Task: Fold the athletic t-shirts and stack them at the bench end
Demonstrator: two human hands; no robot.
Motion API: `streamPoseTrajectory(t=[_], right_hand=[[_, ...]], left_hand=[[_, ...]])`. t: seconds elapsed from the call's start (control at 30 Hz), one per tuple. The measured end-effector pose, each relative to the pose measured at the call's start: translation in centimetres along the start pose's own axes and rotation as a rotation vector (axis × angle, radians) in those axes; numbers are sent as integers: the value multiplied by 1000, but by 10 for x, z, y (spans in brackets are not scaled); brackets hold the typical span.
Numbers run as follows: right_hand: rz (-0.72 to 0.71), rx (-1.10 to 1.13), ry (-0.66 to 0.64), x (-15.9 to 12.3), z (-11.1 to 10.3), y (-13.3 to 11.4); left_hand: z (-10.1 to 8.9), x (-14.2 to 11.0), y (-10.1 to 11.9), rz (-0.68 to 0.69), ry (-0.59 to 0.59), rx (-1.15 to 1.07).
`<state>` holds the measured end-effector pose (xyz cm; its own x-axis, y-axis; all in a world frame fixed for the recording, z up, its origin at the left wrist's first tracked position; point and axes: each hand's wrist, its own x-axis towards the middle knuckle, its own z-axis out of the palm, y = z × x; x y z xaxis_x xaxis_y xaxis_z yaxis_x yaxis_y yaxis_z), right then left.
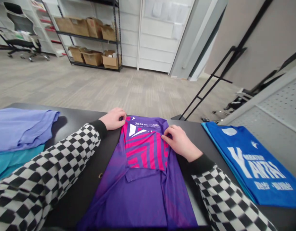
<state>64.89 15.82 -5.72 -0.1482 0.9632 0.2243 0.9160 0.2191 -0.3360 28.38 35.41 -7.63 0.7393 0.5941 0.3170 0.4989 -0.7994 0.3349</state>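
Checkered sleeves (73, 157), black-and-white with black cuffs, come in at both lower corners of the head view, nearest the camera along with the lower end of a purple shirt (145, 195). Shirt lies lengthwise on a black table (82, 189), between the two forearms; its far end is at the table's far edge. Long strips of fabric run down both its sides toward the person. Upper part has a magenta-striped panel, with white shapes and small white print starting "2024" beyond it. Fabric is layered around the panel, with a short flap just on the near side.

Left hand (113, 118): at the shirt's far left corner, thumb and index together, pinching the fabric edge. Right hand (179, 141): at the right edge of the striped panel, fingers curled, thumb tip on the cloth. Contact is clear; can't tell whether it grips a layer or just presses.

Table, left side: lavender cloth (22, 128) on top of teal cloth (18, 160), both cut off by the frame. Right side: blue shirt (256, 166) with big white lettering, laid flat at an angle, lighter blue layer showing under its left edge. Well apart from the purple one.

Behind the table: carpeted floor (109, 86), black rack (87, 35) with cardboard boxes (92, 57) on two shelves, white cabinet (160, 45), office chair (20, 29) far left. Black stand (210, 77) leans diagonally at right, near a perforated panel (280, 112).
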Motion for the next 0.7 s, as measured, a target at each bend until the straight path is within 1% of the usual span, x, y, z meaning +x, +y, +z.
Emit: streamPoseTrajectory(t=[0.13,0.3,0.37,0.47,0.5,0.57,0.63,0.7], right_hand=[[-33,73,40,-2,-11,1],[78,132,11,-5,-22,-1],[87,124,53,-6,-26,-2],[38,88,150,-7,-30,-5],[39,87,161,-7,-31,-6],[81,117,129,-8,-31,-6],[133,151,47,-9,-29,-5],[151,152,-27,-8,-23,-1]], left_hand=[[4,8,-14,-15,10,21],[8,8,-22,-57,6,68],[8,6,-23,-77,12,81],[8,6,-22,-96,16,87],[8,5,-22,-97,14,90],[9,5,-21,-102,10,97],[10,4,-19,-111,9,105],[11,4,-17,-122,15,109]])
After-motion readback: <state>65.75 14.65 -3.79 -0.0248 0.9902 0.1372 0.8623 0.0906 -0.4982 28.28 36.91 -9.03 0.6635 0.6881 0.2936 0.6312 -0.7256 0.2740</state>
